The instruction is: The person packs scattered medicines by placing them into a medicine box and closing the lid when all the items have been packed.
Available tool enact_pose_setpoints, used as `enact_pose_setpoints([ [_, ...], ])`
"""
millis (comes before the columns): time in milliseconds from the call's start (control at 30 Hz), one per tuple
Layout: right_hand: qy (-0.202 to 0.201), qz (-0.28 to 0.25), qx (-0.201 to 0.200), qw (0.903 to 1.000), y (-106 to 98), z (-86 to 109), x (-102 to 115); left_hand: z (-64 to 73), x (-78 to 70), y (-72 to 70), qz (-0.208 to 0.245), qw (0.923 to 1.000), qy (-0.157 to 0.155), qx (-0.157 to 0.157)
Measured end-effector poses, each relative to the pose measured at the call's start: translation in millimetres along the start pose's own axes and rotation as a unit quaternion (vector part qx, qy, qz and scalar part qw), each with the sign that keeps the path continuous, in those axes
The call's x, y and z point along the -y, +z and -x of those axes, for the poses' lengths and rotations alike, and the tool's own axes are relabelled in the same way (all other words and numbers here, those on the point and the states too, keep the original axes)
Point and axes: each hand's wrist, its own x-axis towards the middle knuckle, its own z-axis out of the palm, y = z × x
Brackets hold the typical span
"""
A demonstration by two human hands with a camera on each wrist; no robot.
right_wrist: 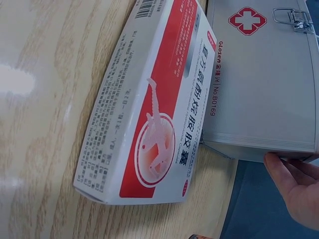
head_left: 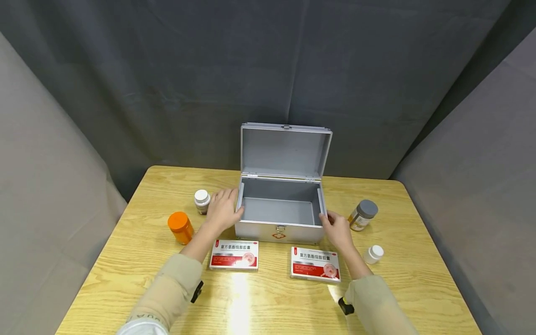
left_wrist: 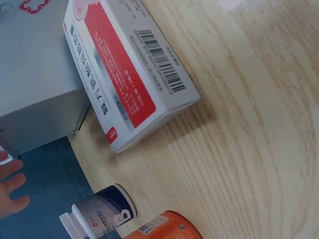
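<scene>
A silver first-aid case stands on the table with its lid raised and its inside bare. At the case's left side is my left hand, thumb toward the rim; in the left wrist view its loosely spread fingers show at the left edge. On the other side my right hand touches the front right corner. The right wrist view shows its fingers against the side wall, below the top edge. Flat before the case lie a left medicine box and a right medicine box, both white and red.
Left of the case stand a white-capped bottle and an orange bottle. Right of it are a grey-capped jar and a small white bottle. A dark curtain hangs behind the wooden table.
</scene>
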Motion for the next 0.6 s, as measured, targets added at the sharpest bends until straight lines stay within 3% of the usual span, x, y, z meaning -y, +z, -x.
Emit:
enact_pose_setpoints([
  [267,0.002,-0.006,0.0,1.0,0.5,0.3,-0.3,0.5,-1.3,-0.3,-0.018,0.9976,-0.03,0.06],
  [600,-0.003,-0.01,-0.014,0.9999,2.6,1.1,-7.2,0.1,-1.2,3.3,-0.017,0.9967,-0.033,0.073],
])
